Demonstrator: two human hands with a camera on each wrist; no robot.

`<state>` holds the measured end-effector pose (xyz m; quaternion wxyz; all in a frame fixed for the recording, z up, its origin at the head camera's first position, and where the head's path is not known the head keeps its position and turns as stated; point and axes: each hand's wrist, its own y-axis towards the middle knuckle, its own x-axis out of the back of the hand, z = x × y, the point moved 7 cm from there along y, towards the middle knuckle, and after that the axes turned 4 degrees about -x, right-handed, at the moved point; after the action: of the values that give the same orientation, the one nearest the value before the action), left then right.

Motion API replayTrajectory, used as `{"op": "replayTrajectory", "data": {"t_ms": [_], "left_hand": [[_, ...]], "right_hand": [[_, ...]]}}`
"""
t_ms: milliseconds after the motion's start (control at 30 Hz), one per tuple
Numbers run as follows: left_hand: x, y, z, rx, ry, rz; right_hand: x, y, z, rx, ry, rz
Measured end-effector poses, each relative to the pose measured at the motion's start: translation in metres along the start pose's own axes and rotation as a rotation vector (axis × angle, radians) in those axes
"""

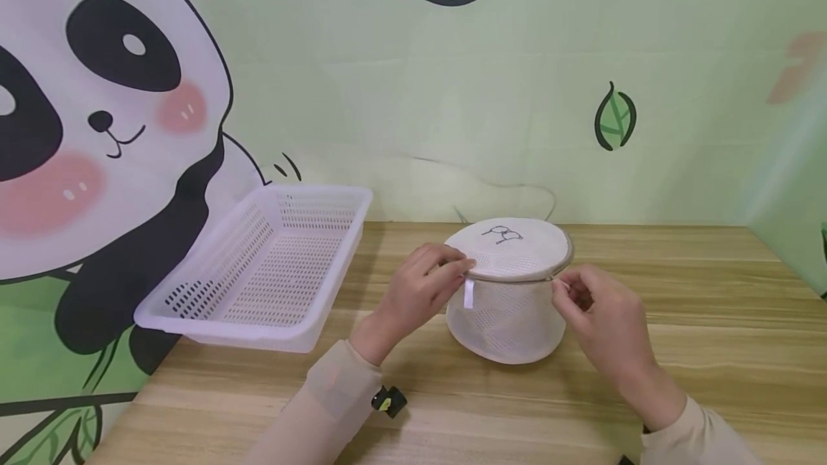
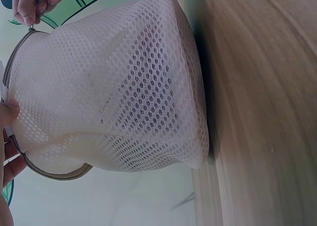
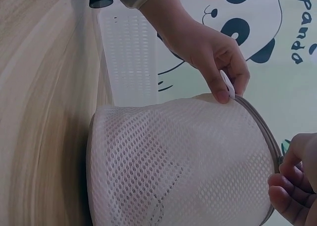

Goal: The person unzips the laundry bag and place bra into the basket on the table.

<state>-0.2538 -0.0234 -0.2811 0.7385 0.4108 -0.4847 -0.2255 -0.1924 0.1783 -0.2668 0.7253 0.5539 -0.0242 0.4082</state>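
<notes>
A white mesh laundry bag (image 1: 507, 325), shaped like a drum, stands upright on the wooden table. Its round lid (image 1: 520, 246) carries a small dark line drawing, and a grey-brown zipper (image 3: 260, 124) runs around the rim. My left hand (image 1: 423, 284) pinches that rim on the left, beside a small white tag (image 1: 468, 293). On the right side of the rim, my right hand (image 1: 609, 318) pinches the zipper pull, mostly hidden by the fingers. In the left wrist view, the bag's mesh side fills the middle, and the right hand (image 2: 37, 4) shows at the upper left.
A white perforated plastic basket (image 1: 258, 337) sits on the table to the left of the bag. Behind the table (image 1: 685, 350) hangs a pale green backdrop (image 1: 362, 92) with a panda and leaves.
</notes>
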Motion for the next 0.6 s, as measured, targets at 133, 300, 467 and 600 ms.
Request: {"op": "replayTrajectory", "data": {"t_ms": [133, 300, 467, 600], "left_hand": [[0.0002, -0.0009, 0.0011, -0.009, 0.007, -0.014], [0.0001, -0.0008, 0.0015, -0.002, 0.005, -0.020], [-0.0030, -0.0002, 0.0039, 0.050, 0.012, 0.024], [-0.0041, -0.0012, 0.0060, 0.077, 0.016, 0.042]], "right_hand": [[0.0014, 0.0005, -0.0011, -0.007, 0.003, -0.002], [0.0021, -0.0003, -0.0022, -0.006, -0.003, -0.006], [0.0005, -0.0004, -0.0009, 0.004, 0.007, 0.004], [-0.0016, -0.0008, 0.0012, 0.012, 0.014, 0.018]]}}
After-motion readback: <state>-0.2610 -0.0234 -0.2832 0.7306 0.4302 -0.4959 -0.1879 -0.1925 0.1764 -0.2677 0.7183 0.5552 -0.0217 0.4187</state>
